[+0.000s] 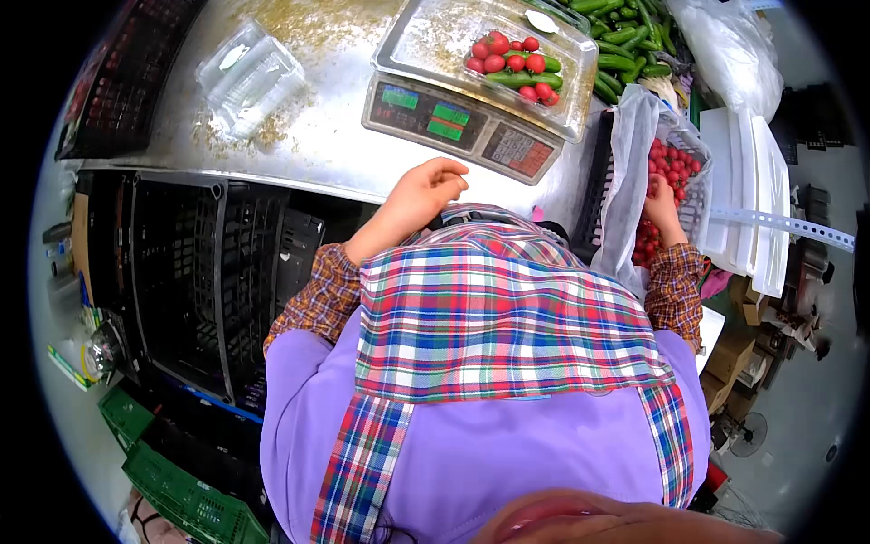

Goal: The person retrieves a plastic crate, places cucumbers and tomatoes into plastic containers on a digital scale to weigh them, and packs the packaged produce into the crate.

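Observation:
My left hand (419, 198) hovers before the front edge of the scale (467, 131), its fingers loosely bent and slightly apart, with nothing visible in them. To the right, my right hand (663, 210) reaches into a lined crate (625, 172) of cherry tomatoes (672, 165). Its fingers are curled round tomatoes there, and their tips are partly hidden. On the scale rests a clear tray (399, 50). Inside that tray, a clear plastic box (467, 80) holds several cherry tomatoes and green cucumbers (513, 80). A white oval label or piece (542, 21) lies near it.
Clear plastic boxes (249, 77) sit on the stained metal table (335, 136) at left. Many cucumbers (621, 50) are piled at the back right, beside a plastic bag (729, 54). White foam boards (748, 195) stand right of the crate. Black crates (181, 272) are below left.

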